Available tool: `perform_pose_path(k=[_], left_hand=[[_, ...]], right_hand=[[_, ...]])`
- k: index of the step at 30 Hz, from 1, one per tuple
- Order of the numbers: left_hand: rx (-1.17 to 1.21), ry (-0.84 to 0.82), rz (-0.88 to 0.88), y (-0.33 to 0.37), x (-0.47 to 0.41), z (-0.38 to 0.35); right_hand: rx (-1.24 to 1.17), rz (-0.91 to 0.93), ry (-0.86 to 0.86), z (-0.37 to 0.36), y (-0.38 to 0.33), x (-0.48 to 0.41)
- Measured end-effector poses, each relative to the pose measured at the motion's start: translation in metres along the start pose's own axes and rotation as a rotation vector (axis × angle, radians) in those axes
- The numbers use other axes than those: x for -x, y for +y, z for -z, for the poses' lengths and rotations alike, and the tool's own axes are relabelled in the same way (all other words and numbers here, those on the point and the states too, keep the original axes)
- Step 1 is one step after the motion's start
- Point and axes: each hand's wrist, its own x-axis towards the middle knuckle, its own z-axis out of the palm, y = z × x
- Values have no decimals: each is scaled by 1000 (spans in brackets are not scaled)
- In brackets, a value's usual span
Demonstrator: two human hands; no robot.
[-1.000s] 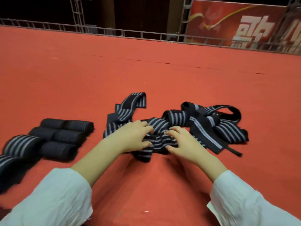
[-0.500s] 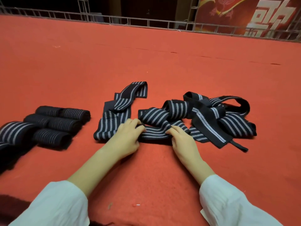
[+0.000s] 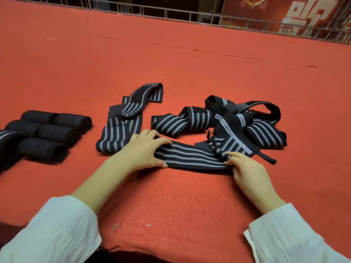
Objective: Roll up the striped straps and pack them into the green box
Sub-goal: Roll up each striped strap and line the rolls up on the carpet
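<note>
I see my left hand [image 3: 146, 149] laid over one end of a striped strap [image 3: 190, 156], fingers curved across the top and the thumb tucked at the near edge, so it holds the fabric. My right hand [image 3: 247, 172] pinches the other end of that flat stretch between fingertips and thumb. The strap lies taut between the two hands on the red carpet [image 3: 180, 202], straight in front of me. Just beyond the right hand it runs into a tangle of loose straps [image 3: 252, 128], twisted over one another. Behind the left hand a folded strap [image 3: 121, 128] lies doubled over itself. Well off to the left, rolled straps [image 3: 51, 133] sit side by side in rows. A metal railing [image 3: 171, 13] borders the far edge of the carpet.
</note>
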Motion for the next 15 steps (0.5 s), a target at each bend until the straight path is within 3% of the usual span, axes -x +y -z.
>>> perform_pose_path(k=[6,10,12,15], left_hand=[[261,67,18,3,-3,5],[352,138,-40,18,-8,7],[392,202,-75,21,-7,7],[435,244,-101,15,0,8]], right_hand=[[98,130,-137,4,-35,-10],[46,283,-206,-10,-85,-25],[8,274,-234,-24,-101,-32],[-47,228,-73,-39,-103,-40]])
